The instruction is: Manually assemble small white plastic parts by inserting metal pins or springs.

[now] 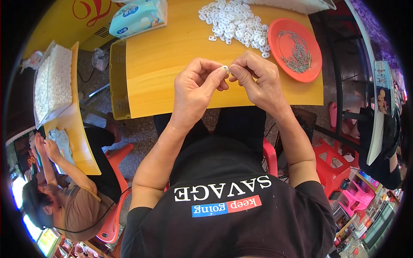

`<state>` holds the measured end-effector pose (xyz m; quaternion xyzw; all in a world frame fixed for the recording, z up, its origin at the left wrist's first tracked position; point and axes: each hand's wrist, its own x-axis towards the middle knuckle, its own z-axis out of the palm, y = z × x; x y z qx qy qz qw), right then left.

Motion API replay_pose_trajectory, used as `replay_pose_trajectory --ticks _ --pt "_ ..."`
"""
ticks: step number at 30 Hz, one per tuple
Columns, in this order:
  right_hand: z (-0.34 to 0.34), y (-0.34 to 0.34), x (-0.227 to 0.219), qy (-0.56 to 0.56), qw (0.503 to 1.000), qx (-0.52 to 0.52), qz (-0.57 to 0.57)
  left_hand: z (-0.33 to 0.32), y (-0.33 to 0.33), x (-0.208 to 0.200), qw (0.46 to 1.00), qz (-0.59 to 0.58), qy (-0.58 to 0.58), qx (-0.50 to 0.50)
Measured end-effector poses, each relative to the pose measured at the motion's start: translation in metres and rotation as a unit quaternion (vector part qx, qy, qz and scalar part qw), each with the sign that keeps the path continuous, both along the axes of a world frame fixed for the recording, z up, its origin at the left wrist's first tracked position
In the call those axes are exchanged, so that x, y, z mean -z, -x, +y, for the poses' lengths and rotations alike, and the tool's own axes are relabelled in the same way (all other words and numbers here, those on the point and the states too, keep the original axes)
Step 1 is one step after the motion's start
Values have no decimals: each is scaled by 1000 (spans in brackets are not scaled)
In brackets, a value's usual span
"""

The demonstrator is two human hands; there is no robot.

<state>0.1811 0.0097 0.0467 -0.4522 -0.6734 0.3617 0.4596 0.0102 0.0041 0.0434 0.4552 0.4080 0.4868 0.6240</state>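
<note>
- The left hand [195,88] and the right hand [258,79] met above the near part of the yellow desk [172,56], close to the centre of the picture.
- The left fingers [217,77] were pressed together and pinched a small white clip [225,68] at their tips.
- The right fingers [238,71] were also pressed together, and they touched the same clip from the 3 o'clock side. If they held something thin of their own, I could not tell, because it was too small.
- The clip was in the air between both hands, above the desk and not lying on it.
- A pile [232,21] of the same white clips lay on the desk at 12 o'clock from the hands, well apart from them.
- A red plate [316,45] with thin metal pins [297,51] in it stood at 2 o'clock from the hands, just beside the pile.
- A tissue pack [137,17] lay at the far left corner of the desk, at 11 o'clock.
- A yellow crate [118,81] stood against the left edge of the desk, at 9 o'clock from the hands.
- Another person [64,202] sat at 8 o'clock at a second desk [79,133], which carried a tray [53,81] full of white pieces.
</note>
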Motion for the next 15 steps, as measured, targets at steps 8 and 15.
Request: replay_pose_trajectory --ticks 8,15 --pt "2 7 22 -57 997 34 -41 6 -3 14 998 54 -36 -20" --pt "6 -4 17 74 991 -12 112 12 2 8 996 -70 50 11"
